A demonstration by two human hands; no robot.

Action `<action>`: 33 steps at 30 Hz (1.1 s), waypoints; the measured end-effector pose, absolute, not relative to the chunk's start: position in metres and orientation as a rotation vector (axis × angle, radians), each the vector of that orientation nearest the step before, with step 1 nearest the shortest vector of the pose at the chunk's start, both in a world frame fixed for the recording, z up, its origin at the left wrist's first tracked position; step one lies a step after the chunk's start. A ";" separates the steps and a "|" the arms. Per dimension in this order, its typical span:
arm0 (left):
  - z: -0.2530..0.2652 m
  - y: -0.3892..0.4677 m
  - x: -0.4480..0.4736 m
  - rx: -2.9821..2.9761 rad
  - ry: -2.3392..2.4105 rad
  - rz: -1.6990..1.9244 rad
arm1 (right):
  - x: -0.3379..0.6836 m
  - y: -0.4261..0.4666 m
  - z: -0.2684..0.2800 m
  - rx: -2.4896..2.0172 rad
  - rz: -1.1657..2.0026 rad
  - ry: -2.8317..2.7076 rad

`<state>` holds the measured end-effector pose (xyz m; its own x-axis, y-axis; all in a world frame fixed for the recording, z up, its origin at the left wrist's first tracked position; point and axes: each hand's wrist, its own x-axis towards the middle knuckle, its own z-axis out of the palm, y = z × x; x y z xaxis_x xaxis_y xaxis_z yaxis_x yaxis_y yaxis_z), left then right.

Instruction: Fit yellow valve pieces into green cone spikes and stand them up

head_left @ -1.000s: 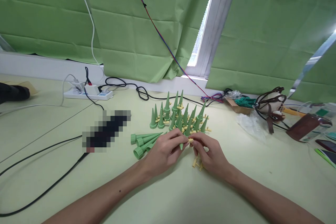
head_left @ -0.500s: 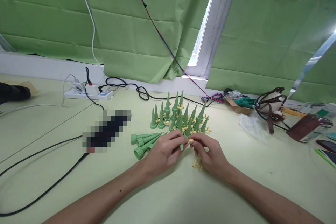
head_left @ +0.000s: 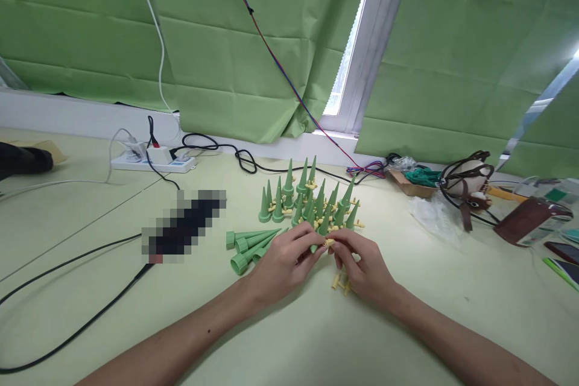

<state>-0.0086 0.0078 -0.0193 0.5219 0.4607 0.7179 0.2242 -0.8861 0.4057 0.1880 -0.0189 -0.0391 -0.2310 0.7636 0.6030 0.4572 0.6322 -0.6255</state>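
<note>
My left hand [head_left: 289, 253] is closed on a green plastic plant-watering spike [head_left: 313, 248], most of which the fingers hide. Meeting it at the fingertips, my right hand [head_left: 359, 256] pinches a small yellow valve [head_left: 329, 242] against the spike. Below the right hand lie several loose yellow valves [head_left: 341, 282], partly covered by it. Just behind both hands stands a cluster of upright green spikes [head_left: 320, 199], many with yellow valves at their bases. Left of my left hand, several spikes [head_left: 246, 247] lie on their sides with capped ends toward the left.
On the table's left are a pixelated dark object [head_left: 185, 226] with a black cable and a white power strip [head_left: 181, 164]. To the right are a cardboard box [head_left: 411, 184], a clear plastic bag [head_left: 436, 214], and a dark red case [head_left: 534, 220]. Green blinds hang behind.
The green spike's tip has turned and shows less below my left fingers. The yellow valve has shifted very slightly right; both hands stay nearly in place.
</note>
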 end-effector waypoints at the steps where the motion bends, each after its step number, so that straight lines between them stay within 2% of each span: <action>1: -0.019 0.007 -0.008 2.498 0.588 1.294 | 0.188 -0.019 -0.039 -0.976 0.392 -1.874; 18: -0.020 0.004 -0.007 2.524 0.596 1.168 | 0.187 -0.017 -0.035 -1.133 0.352 -1.892; 33: -0.019 0.005 -0.007 2.480 0.663 1.203 | 0.185 -0.021 -0.036 -1.056 0.495 -1.828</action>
<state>-0.0072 0.0050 -0.0190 0.5413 0.5275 0.6548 0.2718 -0.8467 0.4574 0.1853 -0.0207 -0.0358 -0.1919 0.8302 0.5234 0.4526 0.5481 -0.7033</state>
